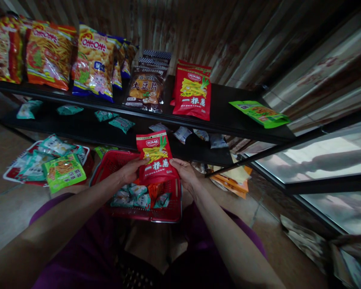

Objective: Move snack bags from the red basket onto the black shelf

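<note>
Between my two hands is a red snack bag (157, 158) with yellow sticks and a green onion printed on it. My left hand (132, 169) grips its left edge, and my right hand (183, 173) grips its lower right edge. Below the bag stands a red plastic basket (176, 208), with several small teal packets (141, 196) and some orange-red wrapping inside. Matching red bags (192, 92) stand upright on the black upper shelf (219, 108), beyond my hands. Just left of them are dark brown potato chip bags (146, 88).
Large yellow and orange snack bags (93, 60) line the shelf's left side. A green bag (260, 113) lies flat at its right end. Small packets (122, 124) are spread along the lower shelf. Left on the floor, another basket (10, 176) holds teal packets and a green bag (63, 170).
</note>
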Tool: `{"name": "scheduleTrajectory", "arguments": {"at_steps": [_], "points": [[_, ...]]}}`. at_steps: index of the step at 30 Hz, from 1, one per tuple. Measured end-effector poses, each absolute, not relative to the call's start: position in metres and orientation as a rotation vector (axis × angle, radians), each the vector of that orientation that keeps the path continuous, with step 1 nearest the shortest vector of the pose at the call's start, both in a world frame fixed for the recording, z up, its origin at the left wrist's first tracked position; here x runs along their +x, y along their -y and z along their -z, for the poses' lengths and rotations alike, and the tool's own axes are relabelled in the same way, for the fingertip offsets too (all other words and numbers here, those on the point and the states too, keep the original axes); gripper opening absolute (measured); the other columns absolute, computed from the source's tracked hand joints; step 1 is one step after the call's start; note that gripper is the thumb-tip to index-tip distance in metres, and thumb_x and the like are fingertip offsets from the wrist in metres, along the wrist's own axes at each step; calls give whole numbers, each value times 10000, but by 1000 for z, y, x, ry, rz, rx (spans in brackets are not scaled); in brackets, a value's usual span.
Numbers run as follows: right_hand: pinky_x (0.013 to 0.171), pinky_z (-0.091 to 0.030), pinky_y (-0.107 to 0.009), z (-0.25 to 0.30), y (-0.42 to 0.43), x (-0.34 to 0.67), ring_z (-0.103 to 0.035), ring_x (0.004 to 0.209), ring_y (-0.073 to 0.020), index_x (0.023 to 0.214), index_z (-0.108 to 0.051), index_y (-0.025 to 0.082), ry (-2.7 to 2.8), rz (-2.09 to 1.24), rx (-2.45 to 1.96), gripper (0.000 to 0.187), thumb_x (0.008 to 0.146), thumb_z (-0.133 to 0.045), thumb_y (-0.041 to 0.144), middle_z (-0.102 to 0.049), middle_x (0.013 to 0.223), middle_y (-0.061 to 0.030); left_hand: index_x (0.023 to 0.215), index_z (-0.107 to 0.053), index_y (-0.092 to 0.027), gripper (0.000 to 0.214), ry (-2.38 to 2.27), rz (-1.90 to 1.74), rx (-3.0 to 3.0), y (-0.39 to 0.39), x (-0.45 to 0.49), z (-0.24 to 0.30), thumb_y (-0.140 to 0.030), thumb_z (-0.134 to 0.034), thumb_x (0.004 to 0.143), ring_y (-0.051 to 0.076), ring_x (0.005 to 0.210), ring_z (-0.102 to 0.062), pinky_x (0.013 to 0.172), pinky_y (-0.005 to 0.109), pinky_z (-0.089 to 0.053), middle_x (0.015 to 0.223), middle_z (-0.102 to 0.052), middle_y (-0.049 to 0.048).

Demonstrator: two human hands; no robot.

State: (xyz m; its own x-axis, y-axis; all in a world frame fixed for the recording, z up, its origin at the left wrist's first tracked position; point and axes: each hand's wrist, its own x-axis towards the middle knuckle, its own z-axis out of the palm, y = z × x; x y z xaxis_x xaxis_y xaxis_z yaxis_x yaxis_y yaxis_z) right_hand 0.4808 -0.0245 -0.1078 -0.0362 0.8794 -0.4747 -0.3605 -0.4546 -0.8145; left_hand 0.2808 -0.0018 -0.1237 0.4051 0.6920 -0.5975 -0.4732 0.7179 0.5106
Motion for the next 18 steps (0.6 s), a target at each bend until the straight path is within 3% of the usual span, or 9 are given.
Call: {"name": "scheduleTrajectory", "arguments": {"at_steps": [5,11,18], "points": [[595,-538,-226,102,26,480,-653,645,-118,866,-714,236,656,-1671,-1256,341,581,-805,400,-738,798,16,1034,-615,-109,282,-908,-924,224,2,284,126,-56,-641,758,196,754,-695,763,347,-578,878,-723,90],[642,-561,-203,102,32,478,-670,636,-96,828,-699,207,580,-1700,-1257,265,603,-817,284,-726,744,10,1084,-602,-124,324,-912,-1027,201,1,285,120,-60,-636,769,195,767,-692,778,359,-577,890,-722,80],[605,-569,-199,109,35,475,-659,562,-101,617,-646,162,477,-1662,-1289,238,524,-855,229,-697,616,9,1068,-607,-141,328,-969,-1126,149,8,294,119,-24,-635,763,169,734,-690,727,311,-584,874,-717,60]]}}
